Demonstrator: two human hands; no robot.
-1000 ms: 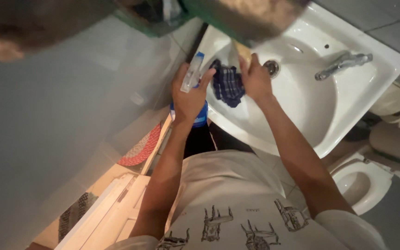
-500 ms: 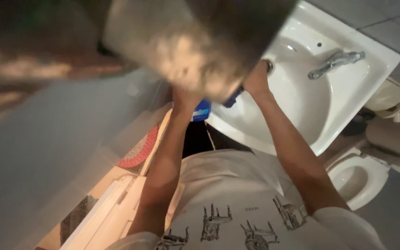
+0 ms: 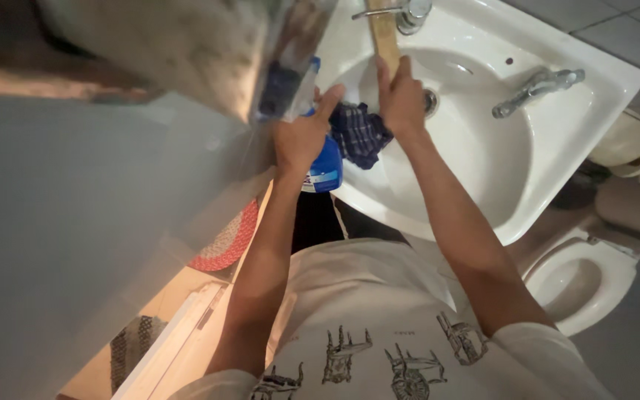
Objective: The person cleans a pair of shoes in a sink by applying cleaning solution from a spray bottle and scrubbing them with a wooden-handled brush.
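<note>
Two bare hands work over one white ceramic washbasin (image 3: 557, 141), the landmark for everything here. The left hand (image 3: 301, 137) is closed around one blue plastic spray bottle (image 3: 325, 169), held upright just outside the basin's left rim; its index finger stretches up toward the bottle's pale trigger head, which is partly lost against a blurred reflective surface above. The right hand (image 3: 401, 100) is inside the basin bowl, near its left wall, pressed against one dark blue checked cloth (image 3: 358, 133); the fingers point upward along a flat yellowish strip (image 3: 384, 33) that runs to the basin's back rim. Whether the right hand grips the cloth or only pins it cannot be told. The two hands are apart, with the cloth between them.

One round metal drain (image 3: 430, 102) sits in the bowl just beside the right hand. Two metal taps show: one silver lever tap (image 3: 535, 89) on the basin's right rim, and a second chrome fitting (image 3: 407, 11) at the top edge of the basin. One white toilet bowl (image 3: 583, 278) stands below and right of the basin. One red round woven mat (image 3: 227, 238) lies on the floor below and left of the basin.
</note>
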